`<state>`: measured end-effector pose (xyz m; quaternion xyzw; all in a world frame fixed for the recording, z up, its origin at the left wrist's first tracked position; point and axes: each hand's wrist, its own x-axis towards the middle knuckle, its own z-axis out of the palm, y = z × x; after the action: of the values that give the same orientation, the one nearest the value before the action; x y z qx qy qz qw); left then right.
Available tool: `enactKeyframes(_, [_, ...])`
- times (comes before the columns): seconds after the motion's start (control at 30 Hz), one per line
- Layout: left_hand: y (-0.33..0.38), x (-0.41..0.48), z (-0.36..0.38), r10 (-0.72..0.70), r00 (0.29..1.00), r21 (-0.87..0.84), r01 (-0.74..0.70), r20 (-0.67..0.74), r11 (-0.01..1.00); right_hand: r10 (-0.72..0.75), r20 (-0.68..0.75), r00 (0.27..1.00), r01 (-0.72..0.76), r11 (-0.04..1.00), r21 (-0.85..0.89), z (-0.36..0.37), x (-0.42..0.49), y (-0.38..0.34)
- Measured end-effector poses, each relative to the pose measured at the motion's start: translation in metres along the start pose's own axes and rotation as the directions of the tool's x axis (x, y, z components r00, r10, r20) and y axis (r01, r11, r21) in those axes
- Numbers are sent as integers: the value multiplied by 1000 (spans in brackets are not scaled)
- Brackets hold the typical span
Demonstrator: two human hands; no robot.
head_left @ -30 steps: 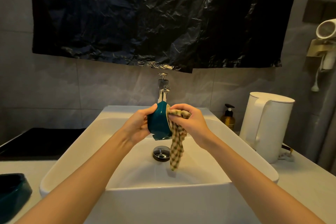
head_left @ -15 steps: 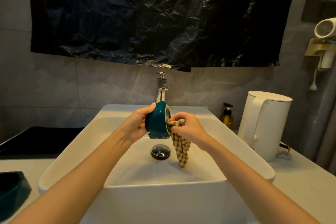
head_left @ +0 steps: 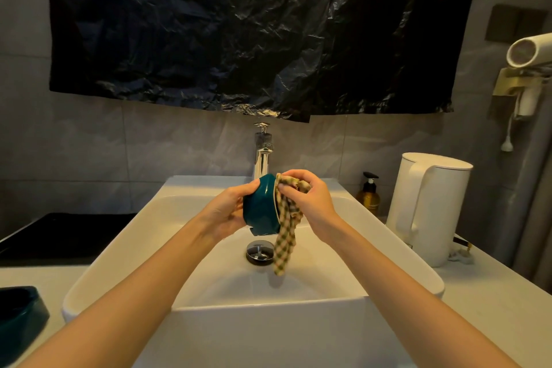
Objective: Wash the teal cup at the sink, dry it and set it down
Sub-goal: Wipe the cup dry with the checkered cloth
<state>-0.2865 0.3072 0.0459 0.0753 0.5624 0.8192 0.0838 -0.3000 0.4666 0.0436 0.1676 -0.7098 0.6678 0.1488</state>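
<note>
Over a white sink (head_left: pixel 119 251), a person holds the teal cup (head_left: pixel 260 209) on its side above the drain (head_left: pixel 260 251), its mouth turned to the right. The left grip (head_left: pixel 225 212) is curled round the cup's base and wall. The right grip (head_left: pixel 316 200) pinches a bunched checked cloth (head_left: pixel 285 245) against the cup's rim, and the cloth's loose end hangs toward the basin. A chrome tap (head_left: pixel 262 155) stands behind the cup. On the desk (head_left: pixel 493 308) at right stand a white kettle (head_left: pixel 430 206) and, between it and the sink, an amber pump bottle (head_left: pixel 369 194). A dark teal dish (head_left: pixel 18 317) sits at far left. Black plastic sheeting (head_left: pixel 254 30) hangs on the wall above.
</note>
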Motion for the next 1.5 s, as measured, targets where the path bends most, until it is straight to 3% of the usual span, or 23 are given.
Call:
enactKeyframes(0.2, [3,-4,1,43,999,-53,-42,26,998,-105,-79,991,83,965,-250,0,-4,8])
enactKeyframes(0.33, [6,-9,1,88,996,-42,-88,5,995,32,38,999,-15,919,-393,-9,-4,5])
enactKeyframes(0.43, [8,-11,-1,117,990,20,-119,78,993,48,-49,998,-61,950,-306,-18,-7,-2])
enactKeyframes(0.5, [9,-11,0,125,982,83,-138,143,987,-48,-153,987,15,978,-206,-23,-11,-9])
enactKeyframes(0.57, [8,-12,2,111,975,189,-149,194,971,-169,-167,971,137,973,-187,-24,-16,-18])
enactKeyframes(0.7, [0,-12,7,87,969,435,-183,231,882,-390,53,919,391,885,-254,-14,-28,-29])
enactKeyframes(0.8, [-4,-12,10,127,969,522,-223,213,823,-446,233,864,503,754,-422,-6,-31,-21])
enactKeyframes(0.87, [-7,-13,11,130,965,542,-236,227,807,-437,202,876,478,737,-478,-7,-25,-12])
enactKeyframes(1.0, [-9,-17,12,115,964,577,-237,241,781,-223,26,975,209,861,-463,-21,-9,0])
enactKeyframes(1.1, [-9,-16,14,146,960,600,-265,241,755,-175,-72,982,117,861,-495,-41,-10,1])
enactKeyframes(1.23, [-13,-16,21,277,927,697,-374,254,612,-348,-178,920,197,806,-558,-76,-18,-20])
enactKeyframes(1.37, [-23,-15,25,419,867,783,-451,271,429,-539,-203,817,215,611,-762,-118,-23,-40])
enactKeyframes(1.43, [-24,-15,26,457,831,834,-474,317,284,-561,-212,800,157,537,-829,-140,-27,-42])
enactKeyframes(1.5, [-26,-16,29,469,795,864,-490,385,121,-487,-244,838,57,524,-850,-161,-31,-37])
